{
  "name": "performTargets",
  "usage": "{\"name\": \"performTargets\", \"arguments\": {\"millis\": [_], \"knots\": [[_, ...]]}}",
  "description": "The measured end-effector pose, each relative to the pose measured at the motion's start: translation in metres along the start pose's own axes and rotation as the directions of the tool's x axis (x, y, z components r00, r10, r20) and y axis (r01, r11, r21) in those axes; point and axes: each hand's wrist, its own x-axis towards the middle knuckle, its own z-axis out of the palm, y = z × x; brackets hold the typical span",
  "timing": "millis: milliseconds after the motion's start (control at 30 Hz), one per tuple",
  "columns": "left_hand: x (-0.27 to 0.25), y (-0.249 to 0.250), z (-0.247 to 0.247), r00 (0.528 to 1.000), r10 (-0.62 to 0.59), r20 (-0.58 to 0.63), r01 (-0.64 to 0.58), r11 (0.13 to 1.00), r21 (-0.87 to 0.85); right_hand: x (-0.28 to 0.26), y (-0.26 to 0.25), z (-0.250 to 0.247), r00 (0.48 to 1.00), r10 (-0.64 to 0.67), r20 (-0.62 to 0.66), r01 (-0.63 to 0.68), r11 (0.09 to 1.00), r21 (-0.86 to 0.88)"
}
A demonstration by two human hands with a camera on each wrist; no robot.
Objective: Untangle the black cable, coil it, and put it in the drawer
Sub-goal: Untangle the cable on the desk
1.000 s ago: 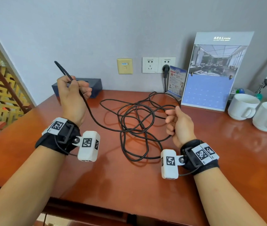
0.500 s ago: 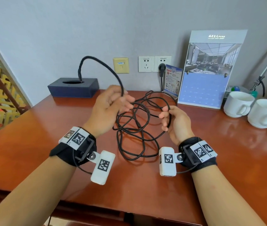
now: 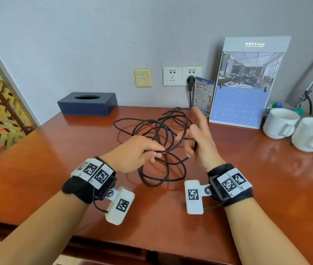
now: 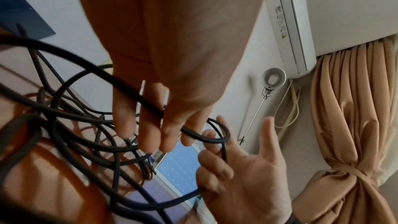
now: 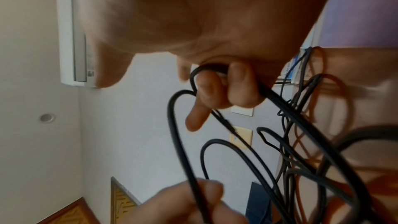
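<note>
The black cable (image 3: 161, 151) lies in a loose tangle on the red-brown desk (image 3: 56, 159), and some loops are lifted between my hands. My left hand (image 3: 156, 153) pinches one strand (image 4: 90, 66) between thumb and fingers just left of my right hand. My right hand (image 3: 192, 142) stands upright with its index finger straight. Its lower fingers (image 5: 215, 91) curl round a cable loop (image 5: 178, 142). The two hands are a few centimetres apart. The cable's ends are lost in the tangle. No drawer is in view.
A navy tissue box (image 3: 87, 103) sits at the back left. A standing calendar (image 3: 245, 88) and a small card (image 3: 203, 94) lean on the wall beside a plugged socket (image 3: 191, 81). Two white cups (image 3: 279, 123) stand at the right. A lattice screen borders the left.
My left hand swung from the far left, where it held the cable high, rightward and down to my right hand. The raised arc dropped. My right index finger straightened.
</note>
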Motion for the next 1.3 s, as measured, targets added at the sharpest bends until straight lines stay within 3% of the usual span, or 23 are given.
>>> {"name": "performTargets", "arguments": {"millis": [67, 233, 333, 433, 500, 567, 633, 733, 800, 900, 1000, 1067, 1300], "knots": [[0.001, -0.001, 0.001, 0.999, 0.012, 0.036, -0.014, 0.999, 0.045, -0.001, -0.004, 0.005, 0.998, -0.053, 0.031, 0.055, 0.996, -0.066], [0.000, -0.002, 0.005, 0.989, -0.044, 0.138, 0.037, 0.998, 0.054, 0.003, -0.007, 0.009, 0.980, -0.039, -0.197, 0.002, 0.982, -0.188], [0.001, -0.004, 0.002, 0.992, -0.112, -0.058, 0.110, 0.993, -0.035, 0.004, -0.006, 0.007, 0.982, -0.056, -0.181, 0.020, 0.981, -0.191], [0.007, -0.005, -0.003, 0.957, -0.184, -0.226, 0.161, 0.980, -0.116, 0.004, -0.009, 0.008, 0.980, 0.055, -0.189, -0.055, 0.998, 0.003], [0.011, -0.011, -0.001, 0.909, -0.199, -0.365, 0.178, 0.980, -0.090, 0.004, -0.009, 0.009, 0.980, 0.096, -0.173, -0.088, 0.995, 0.052], [0.013, -0.019, 0.001, 0.797, -0.198, -0.570, 0.222, 0.975, -0.027, 0.002, -0.008, 0.009, 0.984, 0.077, -0.161, -0.079, 0.997, -0.002], [0.015, -0.029, 0.003, 0.711, -0.222, -0.667, 0.309, 0.951, 0.013, 0.000, -0.009, 0.007, 0.986, 0.068, -0.150, -0.072, 0.997, -0.027], [0.017, -0.046, 0.003, 0.771, -0.395, -0.500, 0.369, 0.916, -0.156, 0.000, -0.010, 0.003, 0.981, 0.134, -0.138, -0.133, 0.991, 0.015], [0.019, -0.053, 0.005, 0.823, -0.399, -0.404, 0.303, 0.910, -0.282, 0.001, -0.010, 0.001, 0.972, 0.178, -0.152, -0.171, 0.983, 0.061], [0.019, -0.051, 0.005, 0.832, -0.383, -0.400, 0.222, 0.893, -0.392, 0.004, -0.006, -0.001, 0.949, 0.206, -0.239, -0.176, 0.974, 0.141], [0.015, -0.042, 0.001, 0.890, -0.375, -0.260, 0.140, 0.766, -0.627, 0.007, -0.001, -0.002, 0.924, 0.253, -0.288, -0.200, 0.959, 0.202], [0.013, -0.039, -0.001, 0.914, -0.374, -0.159, 0.157, 0.686, -0.710, 0.008, -0.001, -0.004, 0.907, 0.303, -0.293, -0.227, 0.937, 0.266], [0.019, -0.039, 0.000, 0.757, -0.648, -0.085, 0.350, 0.512, -0.784, 0.008, -0.007, -0.012, 0.885, 0.440, -0.153, -0.264, 0.744, 0.614]]}}
